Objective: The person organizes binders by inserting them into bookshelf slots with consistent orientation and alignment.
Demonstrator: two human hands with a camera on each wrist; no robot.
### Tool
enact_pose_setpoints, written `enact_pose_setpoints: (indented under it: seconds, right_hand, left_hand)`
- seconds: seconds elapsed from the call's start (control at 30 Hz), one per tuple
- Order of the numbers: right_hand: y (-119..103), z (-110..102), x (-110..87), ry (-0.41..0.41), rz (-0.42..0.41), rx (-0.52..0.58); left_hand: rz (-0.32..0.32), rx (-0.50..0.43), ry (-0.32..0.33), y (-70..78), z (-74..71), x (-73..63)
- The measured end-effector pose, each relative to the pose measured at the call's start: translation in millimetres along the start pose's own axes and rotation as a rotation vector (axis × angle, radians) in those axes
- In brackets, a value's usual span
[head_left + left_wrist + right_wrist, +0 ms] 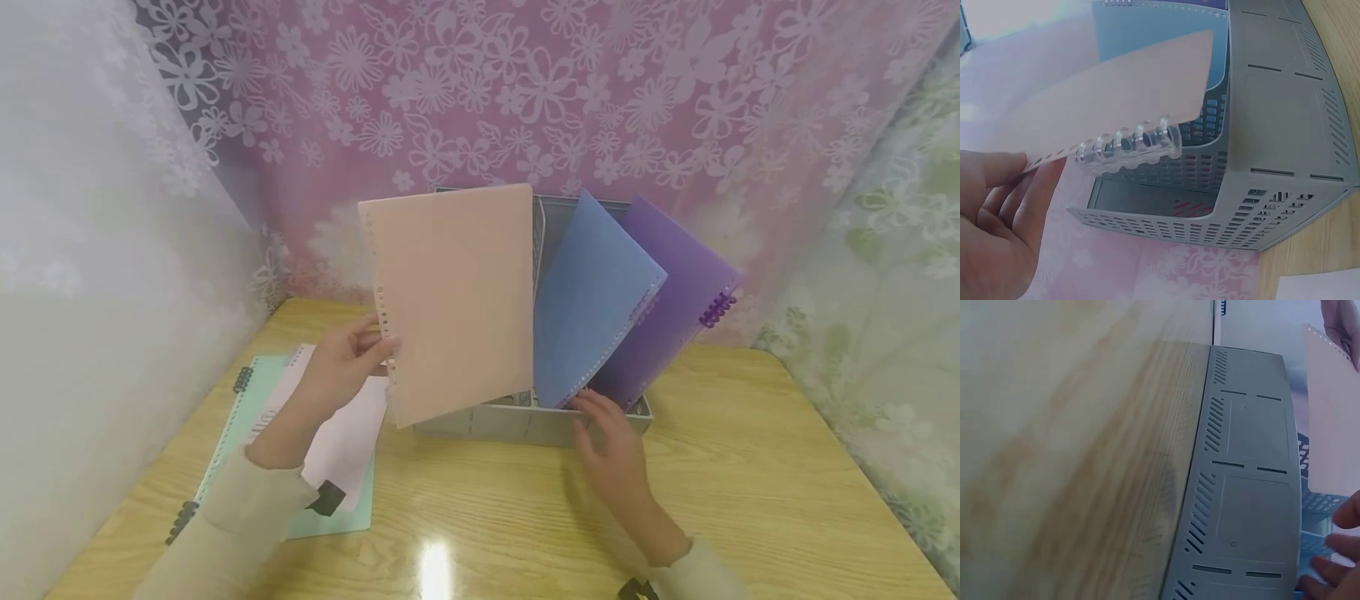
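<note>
My left hand (337,371) pinches a peach loose-leaf notebook (457,300) by its punched edge, between thumb and fingers. The notebook stands tilted in front of a grey file holder (495,423); clear binding rings (1129,147) show along its edge in the left wrist view. A blue notebook (592,292) and a purple notebook (667,275) with purple rings lean to the right in the holder's slots. Low at the blue notebook's bottom edge is my right hand (615,458), fingers loosely extended at the holder's front rim. The holder's leftmost slot (1147,197) has nothing standing in it.
On the wooden table (480,508) at the left lies a mint green notebook (330,522) with black rings. A pale pink cover or sheet (352,450) lies over it, partly behind my left arm. Flowered curtains (480,92) hang behind the table and at both sides.
</note>
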State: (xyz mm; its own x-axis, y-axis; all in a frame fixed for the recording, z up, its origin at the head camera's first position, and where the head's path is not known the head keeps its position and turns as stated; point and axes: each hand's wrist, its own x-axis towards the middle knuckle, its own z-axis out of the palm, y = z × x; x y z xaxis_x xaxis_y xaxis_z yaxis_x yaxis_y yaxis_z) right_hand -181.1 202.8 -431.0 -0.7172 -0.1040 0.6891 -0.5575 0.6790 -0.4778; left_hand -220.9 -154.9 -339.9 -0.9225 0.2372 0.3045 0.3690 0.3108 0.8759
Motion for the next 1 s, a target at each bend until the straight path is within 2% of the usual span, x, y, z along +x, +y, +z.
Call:
enact_pose_setpoints:
  seconds: [0.07,0.2,0.3,0.4,0.57,0.83,1.0]
  right_hand:
    - [-2,-1,0.2,-0.053,0.038,-0.062]
    - [-9,-6,-0.1,-0.226,0.108,-0.204]
    - [-15,-10,0.0,-0.332,0.123,-0.287]
    - [-19,-13,1.0,-0.4,0.126,-0.351]
    - [-24,-17,6.4,-0.45,0.088,-0.404]
    - [-26,-17,17.8,-0.486,0.02,-0.483]
    - [-27,-21,17.6,-0.499,0.041,-0.503]
  left_hand:
    - [0.024,0.005,0.035,2.6,1.3,0.7]
    - [0.07,-0.014,0.106,6.9,4.3,2.2]
    - [0.1,-0.02,0.157,9.4,7.1,4.3]
    - [0.136,-0.013,0.202,9.6,11.3,8.2]
    - [0.215,0.055,0.266,8.2,18.7,16.5]
    - [0.254,0.124,0.363,5.0,31.2,31.5]
    - [0.28,0.149,0.37,3.1,49.2,44.6]
